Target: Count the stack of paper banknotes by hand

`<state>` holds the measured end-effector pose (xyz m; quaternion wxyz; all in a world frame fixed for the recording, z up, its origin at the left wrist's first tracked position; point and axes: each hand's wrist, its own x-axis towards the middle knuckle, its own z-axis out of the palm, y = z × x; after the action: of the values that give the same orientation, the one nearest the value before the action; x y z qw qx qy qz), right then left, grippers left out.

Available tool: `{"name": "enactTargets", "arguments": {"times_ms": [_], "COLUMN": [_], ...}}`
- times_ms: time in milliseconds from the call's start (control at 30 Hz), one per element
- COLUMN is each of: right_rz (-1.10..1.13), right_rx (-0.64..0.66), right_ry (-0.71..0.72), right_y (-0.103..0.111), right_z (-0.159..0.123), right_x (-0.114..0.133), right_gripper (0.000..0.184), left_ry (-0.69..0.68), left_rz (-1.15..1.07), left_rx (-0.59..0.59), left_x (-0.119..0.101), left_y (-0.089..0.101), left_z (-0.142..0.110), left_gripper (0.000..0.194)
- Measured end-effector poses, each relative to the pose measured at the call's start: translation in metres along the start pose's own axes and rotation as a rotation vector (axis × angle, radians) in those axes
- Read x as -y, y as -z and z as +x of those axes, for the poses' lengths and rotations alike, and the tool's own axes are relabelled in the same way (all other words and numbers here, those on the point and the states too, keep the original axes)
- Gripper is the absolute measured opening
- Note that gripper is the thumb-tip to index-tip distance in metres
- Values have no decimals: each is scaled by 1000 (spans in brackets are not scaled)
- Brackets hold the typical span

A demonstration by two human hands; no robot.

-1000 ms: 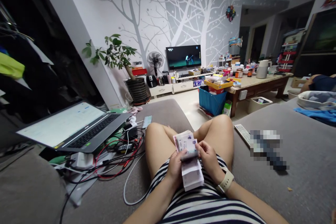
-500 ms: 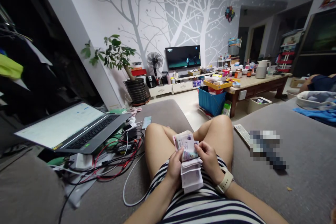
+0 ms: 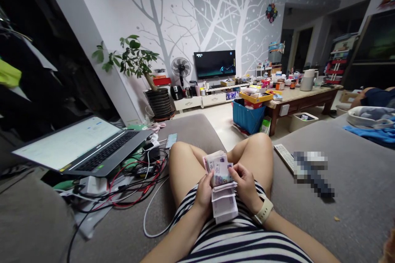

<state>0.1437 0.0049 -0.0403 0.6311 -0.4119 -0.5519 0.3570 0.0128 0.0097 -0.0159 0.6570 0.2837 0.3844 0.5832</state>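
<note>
A wad of purple banknotes (image 3: 219,167) is held over my lap, a "5" showing on the front note. My left hand (image 3: 204,191) is closed around the left side of the wad, its thumb lying on the front note. At the right edge, my right hand (image 3: 245,185) pinches a note between thumb and fingers; a pale watch is on that wrist. Below the hands, the lower ends of several notes (image 3: 224,207) hang down against the striped clothing (image 3: 247,246). The fingers behind the wad are hidden.
On the sofa (image 3: 191,129) at left sit an open laptop (image 3: 101,148), tangled cables (image 3: 145,185) and a phone (image 3: 171,140). A white remote (image 3: 284,157) lies right of my knee, beside a blurred-out dark object. Beyond stand a blue bin (image 3: 248,117) and a cluttered table (image 3: 296,98).
The right hand's pinched note now lies closer to the rest of the wad, so the front notes overlap differently. Both hands keep their hold. The camera view has shifted slightly.
</note>
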Motion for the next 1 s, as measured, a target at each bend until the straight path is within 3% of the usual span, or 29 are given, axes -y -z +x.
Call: {"name": "enactTargets", "arguments": {"times_ms": [433,1000], "right_rz": [109,142], "right_rx": [71,73], "right_ry": [29,49], "right_y": [0,-2], "right_z": [-2,-1], "right_x": [2,2], "right_gripper": [29,30], "left_ry": [-88,-106], "left_rz": [79,129], "left_rx": [11,11], "left_x": [1,-6], "left_y": [1,-2], "left_z": [-1,-8], "left_gripper": [30,20]}}
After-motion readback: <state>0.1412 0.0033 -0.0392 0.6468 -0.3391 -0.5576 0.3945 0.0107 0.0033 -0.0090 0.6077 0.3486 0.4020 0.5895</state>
